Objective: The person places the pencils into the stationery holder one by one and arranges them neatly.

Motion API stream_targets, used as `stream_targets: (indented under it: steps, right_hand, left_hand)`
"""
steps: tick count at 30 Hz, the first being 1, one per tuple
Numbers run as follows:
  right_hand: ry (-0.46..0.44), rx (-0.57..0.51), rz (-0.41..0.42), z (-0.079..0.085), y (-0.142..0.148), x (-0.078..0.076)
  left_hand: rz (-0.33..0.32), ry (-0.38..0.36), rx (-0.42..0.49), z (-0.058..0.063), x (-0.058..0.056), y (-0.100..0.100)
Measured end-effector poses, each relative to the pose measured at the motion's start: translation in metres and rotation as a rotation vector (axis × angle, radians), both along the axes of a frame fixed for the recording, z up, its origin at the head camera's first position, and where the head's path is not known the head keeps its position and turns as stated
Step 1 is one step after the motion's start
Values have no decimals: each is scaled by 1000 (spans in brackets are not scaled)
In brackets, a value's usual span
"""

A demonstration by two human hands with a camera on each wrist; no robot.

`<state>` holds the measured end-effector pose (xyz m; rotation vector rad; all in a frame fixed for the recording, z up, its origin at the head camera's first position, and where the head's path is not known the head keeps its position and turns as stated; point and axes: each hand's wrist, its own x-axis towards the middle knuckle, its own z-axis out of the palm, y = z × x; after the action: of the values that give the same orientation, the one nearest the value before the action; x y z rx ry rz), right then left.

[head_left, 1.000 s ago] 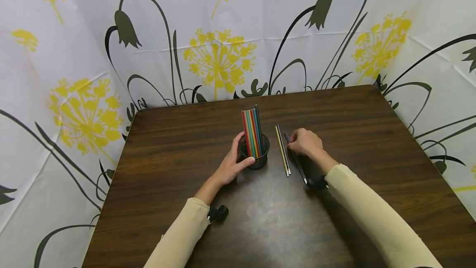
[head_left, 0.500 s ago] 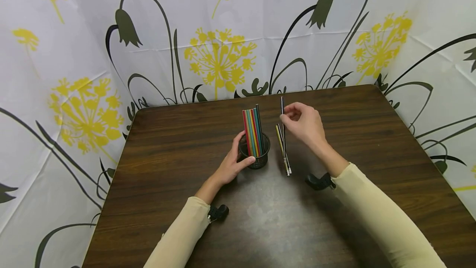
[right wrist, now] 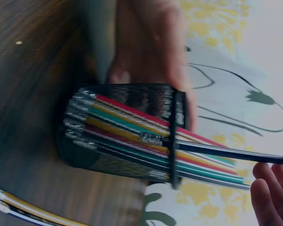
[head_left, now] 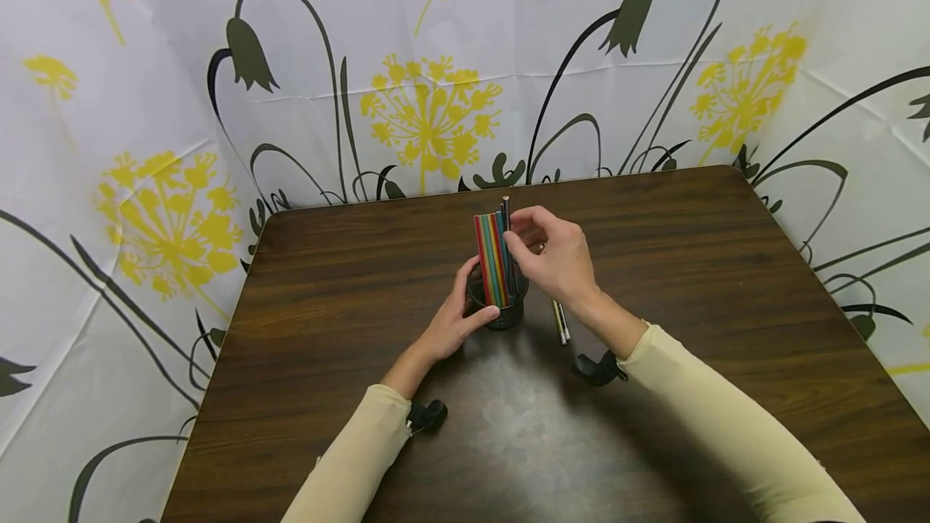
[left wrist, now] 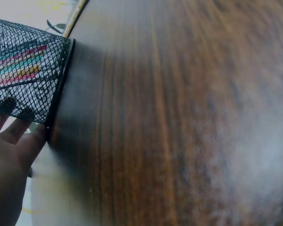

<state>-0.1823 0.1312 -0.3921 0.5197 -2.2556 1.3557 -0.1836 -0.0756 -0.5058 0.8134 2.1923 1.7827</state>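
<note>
A black mesh pencil cup (head_left: 511, 318) stands on the table, holding a row of colored pencils (head_left: 490, 261) that lean to one side. My left hand (head_left: 452, 323) grips the cup, thumb at the near side and fingers round the left. Between thumb and fingers, my right hand (head_left: 559, 257) pinches a dark pencil (right wrist: 226, 151) by its upper part. That pencil's metal-banded end is inside the cup's rim, in front of the colored pencils. On the table right of the cup lie a few pencils (head_left: 561, 328), yellow and dark, partly hidden by my right hand.
The brown wood-grain table (head_left: 349, 281) reaches back to a white curtain (head_left: 305, 119) printed with yellow and grey-green flowers. A black strap-mounted device sits at each wrist, by the cream sleeves (head_left: 356, 442).
My right hand picked the dark pencil up from the table, raised it upright and carried it left into the cup. My left hand has stayed on the cup.
</note>
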Motion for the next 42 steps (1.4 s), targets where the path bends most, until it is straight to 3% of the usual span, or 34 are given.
stream_targets:
  steps: [7,12,17,36,42]
  right_hand:
    - [-93,117,-39,-23,-1,-5]
    - [-119,145,-81,-32,-2,-7]
    - [-129,161,-122,-37,-3,-12]
    - [-159,203,-155,-40,-6,-23]
    - [-168,209,-148,-41,-7,-24]
  left_hand:
    - [-13,-17,13,19,8,1]
    - [5,-9,-21,1,1,1]
    - [17,-9,-14,-5,-2,0]
    - [11,-15,-5,-6,-2,0]
    - [-10,-27,5,10,4,1]
